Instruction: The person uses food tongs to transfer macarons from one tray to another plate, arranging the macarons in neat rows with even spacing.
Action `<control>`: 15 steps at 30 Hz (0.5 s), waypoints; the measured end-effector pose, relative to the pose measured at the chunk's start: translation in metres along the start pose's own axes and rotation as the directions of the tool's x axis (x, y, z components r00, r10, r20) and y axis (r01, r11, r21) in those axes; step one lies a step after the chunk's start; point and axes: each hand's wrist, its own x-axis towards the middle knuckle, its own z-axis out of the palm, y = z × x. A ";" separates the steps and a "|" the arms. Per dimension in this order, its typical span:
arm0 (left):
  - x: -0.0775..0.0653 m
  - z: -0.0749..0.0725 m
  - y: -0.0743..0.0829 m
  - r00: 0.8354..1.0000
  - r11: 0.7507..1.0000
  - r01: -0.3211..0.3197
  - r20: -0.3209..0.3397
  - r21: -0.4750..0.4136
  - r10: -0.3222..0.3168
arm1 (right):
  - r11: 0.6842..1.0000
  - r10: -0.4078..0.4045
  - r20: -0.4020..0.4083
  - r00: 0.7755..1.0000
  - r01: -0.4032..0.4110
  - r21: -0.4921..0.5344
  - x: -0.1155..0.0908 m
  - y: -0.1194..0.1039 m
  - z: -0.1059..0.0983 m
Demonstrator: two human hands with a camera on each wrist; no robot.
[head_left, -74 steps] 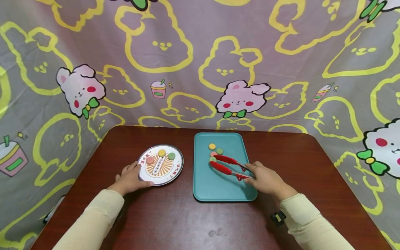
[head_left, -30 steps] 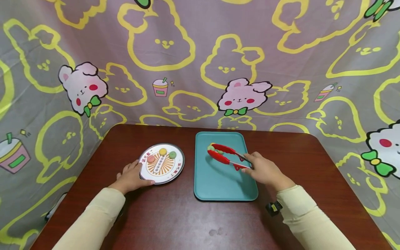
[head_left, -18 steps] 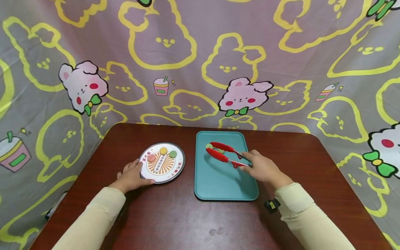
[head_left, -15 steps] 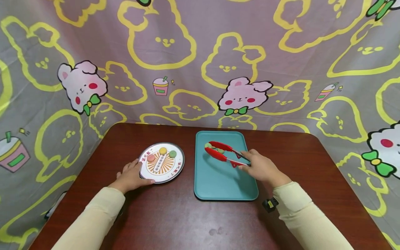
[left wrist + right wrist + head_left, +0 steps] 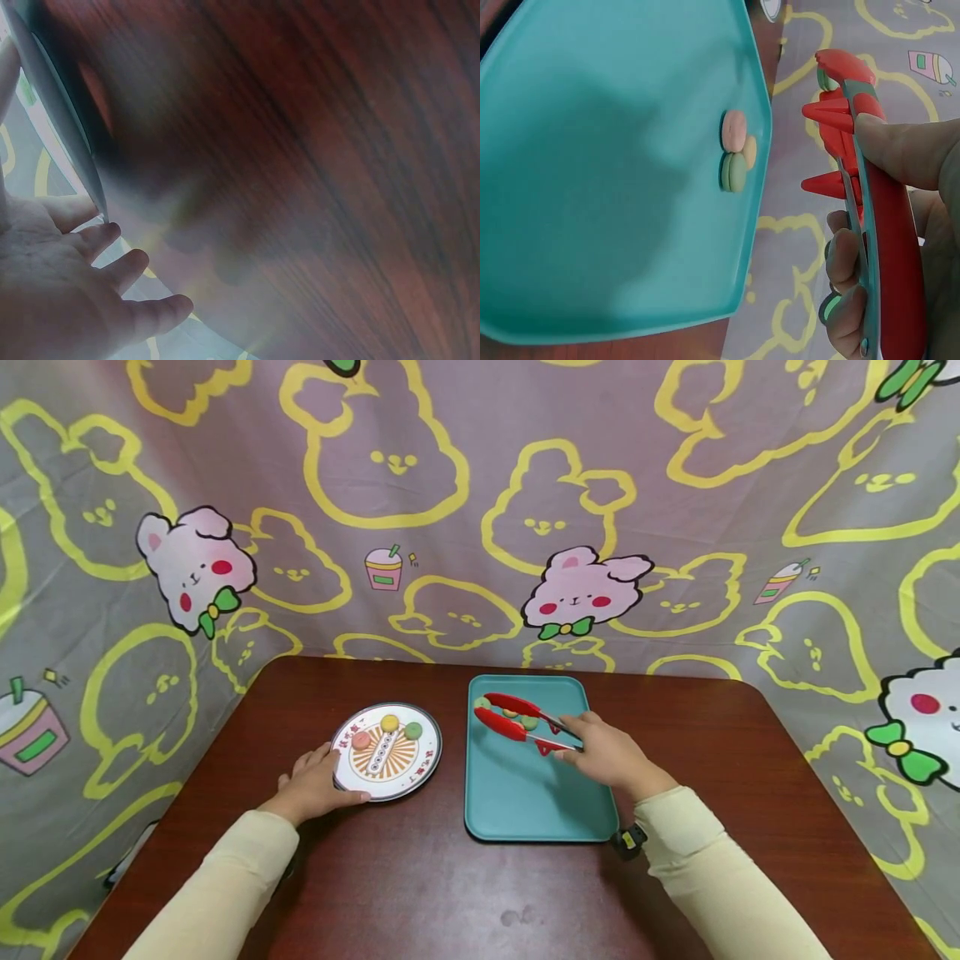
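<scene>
My left hand (image 5: 311, 785) rests at the near-left rim of a white printed plate (image 5: 393, 789), its thumb over the front edge and its fingers loosely spread along the side. On that plate lie a pink macaron (image 5: 362, 740), a yellow macaron (image 5: 389, 723) and a green macaron (image 5: 413, 731). My right hand (image 5: 607, 750) grips red-tipped tongs (image 5: 498, 723). Pinched at their tips is another green macaron (image 5: 482, 702), raised over the far-left part of the teal tray (image 5: 525, 802). In the right wrist view, pink (image 5: 734, 131), green (image 5: 735, 172) and yellow (image 5: 750, 152) macarons sit together on the tray.
The plate and the tray stand side by side on a dark reddish-brown table (image 5: 420, 893), with a strip of wood between them. A curtain (image 5: 450, 485) with rabbit prints hangs close behind the table and along both sides.
The tongs have closed on the green macaron, lifted it from the tray and carried it back and to the left. The left hand and the plate have stayed in place.
</scene>
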 end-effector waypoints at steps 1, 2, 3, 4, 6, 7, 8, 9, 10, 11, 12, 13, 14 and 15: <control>0.000 0.000 0.000 1.000 1.000 0.000 -0.001 -0.003 0.000 | 1.000 -0.003 0.002 1.000 0.003 0.000 0.001 -0.001 0.000; 0.000 0.000 0.000 1.000 1.000 0.000 -0.002 -0.004 0.000 | 1.000 -0.005 0.004 1.000 0.005 -0.001 0.001 -0.002 0.000; 0.000 0.000 0.000 1.000 1.000 0.000 -0.003 -0.005 0.000 | 1.000 -0.010 0.005 1.000 0.010 -0.003 0.002 -0.003 0.000; 0.000 0.000 0.000 1.000 1.000 0.000 -0.003 -0.005 0.000 | 1.000 -0.011 0.006 1.000 0.011 -0.003 0.003 -0.003 0.000; 0.000 0.000 -0.001 1.000 1.000 0.000 -0.003 -0.003 0.000 | 1.000 -0.014 0.008 1.000 0.014 -0.006 0.004 -0.005 0.001; 0.000 0.000 -0.001 1.000 1.000 0.000 -0.004 -0.003 0.000 | 1.000 -0.018 0.008 1.000 0.018 -0.005 0.005 -0.006 0.000; 0.000 0.000 -0.001 1.000 1.000 0.000 -0.003 -0.004 0.000 | 1.000 -0.018 0.008 1.000 0.018 -0.005 0.005 -0.007 0.001; 0.000 0.000 -0.001 1.000 1.000 -0.001 -0.003 -0.005 0.001 | 1.000 -0.020 0.008 1.000 0.020 -0.004 0.006 -0.008 0.001; 0.000 0.000 0.000 1.000 1.000 0.000 -0.002 -0.007 0.000 | 1.000 -0.018 0.008 1.000 0.019 -0.004 0.006 -0.009 0.001; 0.000 0.000 0.000 1.000 1.000 -0.001 -0.002 -0.009 0.001 | 1.000 -0.018 0.009 1.000 0.018 -0.004 0.007 -0.010 0.001; -0.001 0.000 0.000 1.000 1.000 0.000 -0.001 -0.011 0.000 | 1.000 -0.016 0.008 1.000 0.016 -0.004 0.007 -0.011 0.001; -0.001 0.000 0.000 1.000 1.000 -0.001 -0.002 -0.014 0.001 | 1.000 -0.016 0.008 1.000 0.016 -0.001 0.008 -0.012 0.002; -0.001 0.000 0.000 1.000 1.000 -0.002 -0.002 -0.015 0.002 | 1.000 -0.016 0.009 1.000 0.016 0.002 0.008 -0.013 0.002; -0.001 0.000 0.000 1.000 1.000 -0.002 -0.003 -0.015 0.002 | 1.000 -0.017 0.011 1.000 0.017 0.007 0.008 -0.014 0.002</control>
